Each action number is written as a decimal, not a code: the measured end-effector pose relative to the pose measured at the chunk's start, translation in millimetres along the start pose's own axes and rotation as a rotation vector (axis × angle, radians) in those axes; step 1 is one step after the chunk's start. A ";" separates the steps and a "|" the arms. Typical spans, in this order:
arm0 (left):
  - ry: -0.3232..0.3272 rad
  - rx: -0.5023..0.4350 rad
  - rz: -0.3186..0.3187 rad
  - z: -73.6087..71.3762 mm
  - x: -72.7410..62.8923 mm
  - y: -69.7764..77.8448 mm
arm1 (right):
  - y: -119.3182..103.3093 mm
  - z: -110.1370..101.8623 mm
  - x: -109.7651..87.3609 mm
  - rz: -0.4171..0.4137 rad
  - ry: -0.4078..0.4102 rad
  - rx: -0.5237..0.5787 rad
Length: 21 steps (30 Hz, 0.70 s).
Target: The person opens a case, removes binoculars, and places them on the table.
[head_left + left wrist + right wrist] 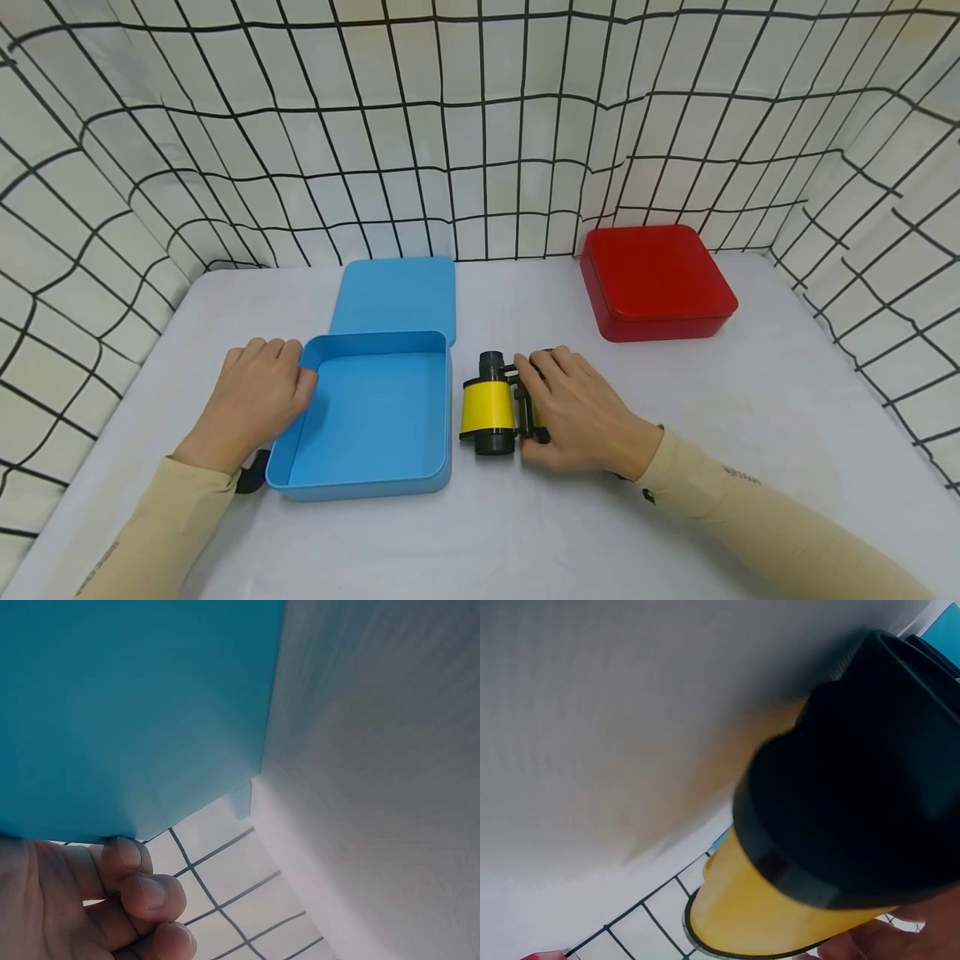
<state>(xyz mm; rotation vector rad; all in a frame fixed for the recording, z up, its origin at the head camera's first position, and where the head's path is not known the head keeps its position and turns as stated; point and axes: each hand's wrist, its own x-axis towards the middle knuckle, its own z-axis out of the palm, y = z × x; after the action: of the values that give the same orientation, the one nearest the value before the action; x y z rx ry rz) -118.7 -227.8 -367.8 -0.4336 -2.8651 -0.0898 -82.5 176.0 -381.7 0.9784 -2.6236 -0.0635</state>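
A light blue box point(367, 490) stands on the white table, its lid point(397, 293) laid back behind it. My left hand point(258, 393) holds the box's left wall near the back corner, thumb at the rim. In the left wrist view, curled fingers point(154, 896) lie against the outer wall. To the right of the box are yellow and black binoculars point(488, 406). Over their right barrel lies my right hand point(583, 410), gripping it and hiding most of that side. The right wrist view shows the black end and yellow body of that barrel point(757, 900) close up.
A closed red box point(663, 271) sits at the back right. Black wire grid panels point(483, 133) with white behind them enclose the back and both sides of the white table point(517, 533).
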 end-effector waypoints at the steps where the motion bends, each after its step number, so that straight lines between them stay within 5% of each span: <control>1: 0.001 0.000 0.001 0.1 0.0 0.0 | -0.1 0.4 -0.1 0.000 -0.001 0.002; 21: 0.011 -0.003 0.005 0.6 0.4 -0.2 | 3.5 2.8 4.8 0.054 -0.093 0.064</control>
<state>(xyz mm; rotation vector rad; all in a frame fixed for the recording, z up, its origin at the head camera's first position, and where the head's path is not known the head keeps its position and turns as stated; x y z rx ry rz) -119.3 -227.8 -368.3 -0.4398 -2.8530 -0.0950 -89.0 175.5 -382.5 0.9462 -2.7511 -0.0116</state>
